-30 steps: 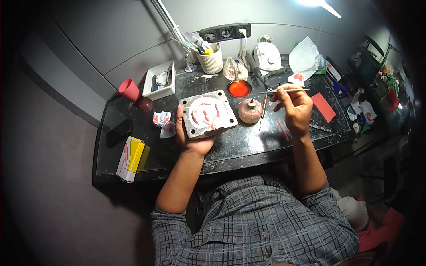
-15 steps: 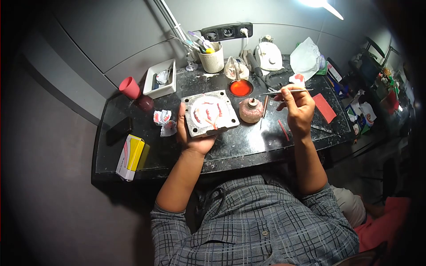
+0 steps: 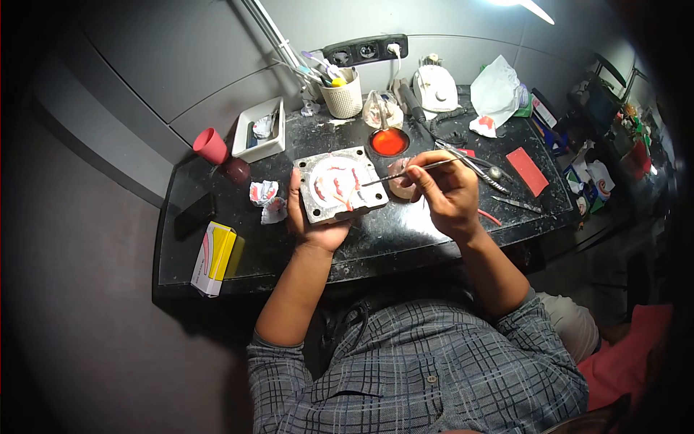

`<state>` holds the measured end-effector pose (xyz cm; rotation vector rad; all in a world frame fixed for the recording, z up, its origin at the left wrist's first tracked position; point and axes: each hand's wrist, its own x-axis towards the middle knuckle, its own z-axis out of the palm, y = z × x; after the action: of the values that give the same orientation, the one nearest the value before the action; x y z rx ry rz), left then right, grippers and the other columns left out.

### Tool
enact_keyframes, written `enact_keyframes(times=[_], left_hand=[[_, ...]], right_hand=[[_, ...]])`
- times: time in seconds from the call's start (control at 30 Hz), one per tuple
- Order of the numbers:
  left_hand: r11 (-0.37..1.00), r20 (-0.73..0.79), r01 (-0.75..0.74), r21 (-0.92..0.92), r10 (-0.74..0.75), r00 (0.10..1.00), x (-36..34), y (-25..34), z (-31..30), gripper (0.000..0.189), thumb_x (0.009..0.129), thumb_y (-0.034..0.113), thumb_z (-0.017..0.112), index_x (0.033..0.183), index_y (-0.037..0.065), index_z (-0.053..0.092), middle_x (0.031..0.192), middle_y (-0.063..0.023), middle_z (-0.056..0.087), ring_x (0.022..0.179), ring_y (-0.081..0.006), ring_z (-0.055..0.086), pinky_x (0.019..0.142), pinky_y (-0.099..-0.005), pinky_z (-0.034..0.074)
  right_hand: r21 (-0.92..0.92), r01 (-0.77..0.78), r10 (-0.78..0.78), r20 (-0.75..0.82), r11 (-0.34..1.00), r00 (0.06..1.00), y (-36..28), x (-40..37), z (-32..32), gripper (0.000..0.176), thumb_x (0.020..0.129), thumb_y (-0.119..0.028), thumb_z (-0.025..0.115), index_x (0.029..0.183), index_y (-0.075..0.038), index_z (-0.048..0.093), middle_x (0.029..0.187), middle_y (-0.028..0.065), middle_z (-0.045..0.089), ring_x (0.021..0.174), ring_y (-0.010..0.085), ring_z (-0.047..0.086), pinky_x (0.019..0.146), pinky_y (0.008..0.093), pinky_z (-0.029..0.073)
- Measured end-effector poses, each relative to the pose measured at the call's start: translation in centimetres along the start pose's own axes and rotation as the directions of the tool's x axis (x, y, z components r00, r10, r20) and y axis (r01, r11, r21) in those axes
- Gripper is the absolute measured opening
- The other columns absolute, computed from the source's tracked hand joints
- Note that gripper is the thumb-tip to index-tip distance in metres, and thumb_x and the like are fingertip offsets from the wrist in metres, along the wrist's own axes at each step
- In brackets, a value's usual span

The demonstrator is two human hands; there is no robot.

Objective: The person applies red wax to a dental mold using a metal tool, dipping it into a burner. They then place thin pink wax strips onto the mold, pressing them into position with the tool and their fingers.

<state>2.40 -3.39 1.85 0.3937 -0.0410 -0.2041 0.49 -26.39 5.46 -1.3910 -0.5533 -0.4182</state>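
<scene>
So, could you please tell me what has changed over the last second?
The right hand swung left towards the metal flask, carrying its thin instrument, whose tip now reaches the flask's right part. It kept its grip on the instrument, and nothing was picked up or let go. The left hand still holds the flask in the same place, and nothing else visibly moved.

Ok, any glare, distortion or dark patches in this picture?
Head view: fisheye bend curves the edges of the black worktop; corners sink into dark vignette; the lamp at top burns out white; the grey square plaster mould in the left hand and thin metal tool in the right hand are evenly lit.
</scene>
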Motion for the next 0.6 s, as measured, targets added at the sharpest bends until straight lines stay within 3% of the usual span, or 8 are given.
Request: enact_keyframes(times=[0.23, 0.6], left_hand=[[1.000, -0.002, 0.011, -0.004, -0.011, 1.000, -0.13, 0.00, 0.04, 0.076, 0.096, 0.065, 0.054, 0.145, 0.006, 0.053, 0.145, -0.0172, 0.058, 0.133, -0.0391, 0.055, 0.111, -0.0620, 0.042], [1.000, 0.007, 0.016, -0.014, -0.016, 1.000, 0.00, 0.04, -0.09, 0.077, 0.096, 0.065, 0.055, 0.145, 0.006, 0.052, 0.145, -0.0173, 0.058, 0.132, -0.0390, 0.055, 0.110, -0.0622, 0.043]], right_hand=[[-0.091, 0.008, -0.007, 0.007, 0.996, 1.000, 0.24, 0.14, 0.93, 0.008, 0.098, -0.004, 0.070, 0.101, 0.003, 0.068, 0.076, 0.0054, 0.072, 0.065, 0.0065, 0.066, 0.056, 0.0214, 0.052], [-0.070, 0.006, -0.006, 0.005, 0.998, 1.000, 0.28, -0.08, 1.00, 0.007, 0.098, -0.004, 0.070, 0.101, 0.003, 0.068, 0.076, 0.0056, 0.073, 0.066, 0.0069, 0.067, 0.056, 0.0215, 0.052]])
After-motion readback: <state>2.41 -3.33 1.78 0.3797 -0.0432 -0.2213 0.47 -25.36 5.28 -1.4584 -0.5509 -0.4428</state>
